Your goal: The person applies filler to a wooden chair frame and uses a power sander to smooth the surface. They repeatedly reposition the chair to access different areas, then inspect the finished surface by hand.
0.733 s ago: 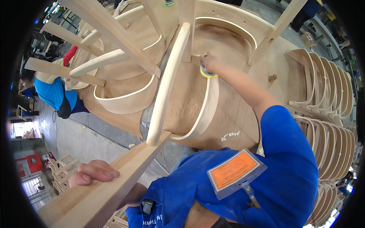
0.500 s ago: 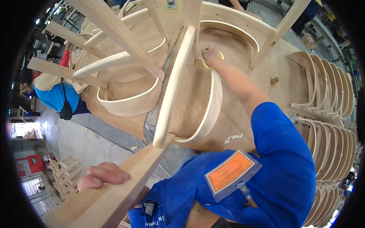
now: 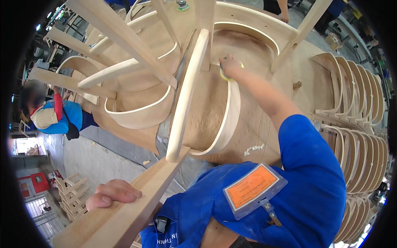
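A pale wooden chair frame (image 3: 188, 95) stands legs-up in front of me, with a curved bent-wood band (image 3: 234, 111) low on its right side. My left hand (image 3: 113, 194) grips the near wooden leg (image 3: 136, 194), fingers bent over its top edge; the thumb is hidden. Farther off, my right hand (image 3: 231, 67) is closed on a round yellow-edged pad (image 3: 223, 75), held against the far end of the band's upper edge. The hand is slightly blurred and hides most of the pad.
Another upturned frame (image 3: 136, 118) sits to the left on the brown-covered table (image 3: 264, 120). Stacked curved frames (image 3: 355, 91) line the right side. A sander (image 3: 182, 5) lies at the far edge. A co-worker (image 3: 58, 109) stands at left; white scraps (image 3: 253, 149) lie nearby.
My right hand has shifted slightly nearer along the band's edge with the pad. My left hand keeps its place on the leg. The co-worker at left has moved a little and turned.
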A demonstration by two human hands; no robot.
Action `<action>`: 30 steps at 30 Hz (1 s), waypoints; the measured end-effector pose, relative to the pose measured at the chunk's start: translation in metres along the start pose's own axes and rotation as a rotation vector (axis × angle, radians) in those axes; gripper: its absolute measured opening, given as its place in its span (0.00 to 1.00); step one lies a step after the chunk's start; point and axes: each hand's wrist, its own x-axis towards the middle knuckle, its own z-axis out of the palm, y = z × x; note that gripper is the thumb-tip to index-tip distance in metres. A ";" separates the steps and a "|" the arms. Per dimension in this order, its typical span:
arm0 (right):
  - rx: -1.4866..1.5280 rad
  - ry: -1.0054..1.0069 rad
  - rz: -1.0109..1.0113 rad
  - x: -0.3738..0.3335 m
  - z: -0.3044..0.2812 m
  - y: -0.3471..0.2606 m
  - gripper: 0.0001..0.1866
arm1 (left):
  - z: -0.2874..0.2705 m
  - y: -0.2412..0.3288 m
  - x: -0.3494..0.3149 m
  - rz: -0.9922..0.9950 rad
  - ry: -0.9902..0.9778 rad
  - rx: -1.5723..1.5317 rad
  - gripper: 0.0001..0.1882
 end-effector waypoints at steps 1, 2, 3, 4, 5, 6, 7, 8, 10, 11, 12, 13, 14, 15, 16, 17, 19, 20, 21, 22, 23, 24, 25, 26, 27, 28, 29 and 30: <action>0.096 -0.032 0.043 -0.010 0.008 -0.005 0.28 | 0.007 -0.003 -0.002 0.040 0.064 0.007 0.19; 0.134 -0.107 0.061 -0.020 0.010 -0.006 0.27 | 0.012 -0.005 -0.004 0.078 0.122 0.007 0.20; 0.076 -0.108 -0.045 -0.032 0.009 -0.009 0.27 | 0.017 -0.007 -0.006 0.082 0.199 0.075 0.23; -0.032 -0.119 -0.199 -0.062 0.016 -0.010 0.26 | 0.022 -0.009 -0.007 0.084 0.272 0.137 0.27; -0.022 -0.191 -0.182 -0.085 0.016 -0.017 0.26 | 0.025 -0.010 -0.008 0.089 0.343 0.164 0.31; 0.006 -0.204 -0.204 -0.109 0.012 -0.022 0.25 | 0.027 -0.010 -0.008 0.089 0.340 0.207 0.32; 0.034 -0.246 -0.217 -0.135 0.009 -0.027 0.26 | 0.027 -0.011 -0.007 0.096 0.334 0.216 0.33; 0.068 -0.263 -0.248 -0.159 0.006 -0.030 0.27 | 0.027 -0.011 -0.006 0.102 0.326 0.225 0.35; 0.045 -0.310 -0.331 -0.202 0.004 -0.034 0.31 | 0.026 -0.012 -0.006 0.094 0.362 0.217 0.42; 0.083 -0.314 -0.385 -0.221 0.006 -0.030 0.33 | 0.025 -0.012 -0.006 0.071 0.416 0.199 0.46; 0.107 -0.342 -0.421 -0.239 0.011 -0.020 0.35 | 0.026 -0.013 -0.008 0.063 0.433 0.165 0.49; 0.139 -0.344 -0.480 -0.251 0.018 -0.007 0.37 | 0.025 -0.015 -0.010 0.042 0.473 0.343 0.59; 0.229 -0.326 -0.439 -0.258 0.027 0.007 0.38 | 0.025 -0.017 -0.012 0.047 0.457 0.424 0.59; 0.325 -0.283 -0.419 -0.264 0.039 0.025 0.40 | 0.024 -0.021 -0.014 0.078 0.415 0.468 0.60; 0.452 -0.220 -0.425 -0.271 0.055 0.045 0.41 | 0.021 -0.026 -0.016 0.101 0.399 0.508 0.61; 0.509 -0.156 -0.359 -0.275 0.072 0.068 0.42 | 0.020 -0.030 -0.021 0.050 0.349 0.443 0.63; 0.594 0.012 -0.245 -0.278 0.105 0.113 0.44 | 0.016 -0.040 -0.029 -0.060 0.146 0.318 0.63; 0.570 0.034 -0.106 -0.281 0.120 0.134 0.45 | 0.013 -0.044 -0.033 -0.110 0.030 0.245 0.62; 0.542 0.066 0.009 -0.285 0.133 0.157 0.44 | 0.010 -0.046 -0.034 -0.123 0.055 0.233 0.61; 0.492 0.040 0.185 -0.288 0.141 0.179 0.43 | 0.010 -0.049 -0.033 -0.124 0.051 0.212 0.61; 0.469 0.047 0.259 -0.292 0.148 0.199 0.42 | 0.011 -0.050 -0.032 -0.085 0.002 0.148 0.60; 0.453 0.063 0.320 -0.298 0.154 0.216 0.42 | 0.013 -0.049 -0.028 -0.141 0.104 0.212 0.58; 0.472 0.076 0.370 -0.302 0.159 0.229 0.42 | 0.017 -0.051 -0.019 -0.154 0.162 0.232 0.57; 0.489 0.100 0.408 -0.308 0.164 0.240 0.41 | 0.024 -0.053 -0.009 -0.169 0.225 0.253 0.55; 0.499 0.106 0.462 -0.314 0.169 0.247 0.41 | 0.032 -0.054 0.003 -0.099 0.177 0.259 0.52; 0.500 0.109 0.484 -0.319 0.173 0.252 0.41 | 0.042 -0.056 0.016 -0.023 0.116 0.259 0.49; 0.493 0.096 0.523 -0.324 0.175 0.257 0.42 | 0.050 -0.055 0.032 -0.030 0.083 0.276 0.46; 0.488 0.089 0.546 -0.329 0.178 0.259 0.42 | 0.058 -0.054 0.046 0.016 -0.011 0.294 0.44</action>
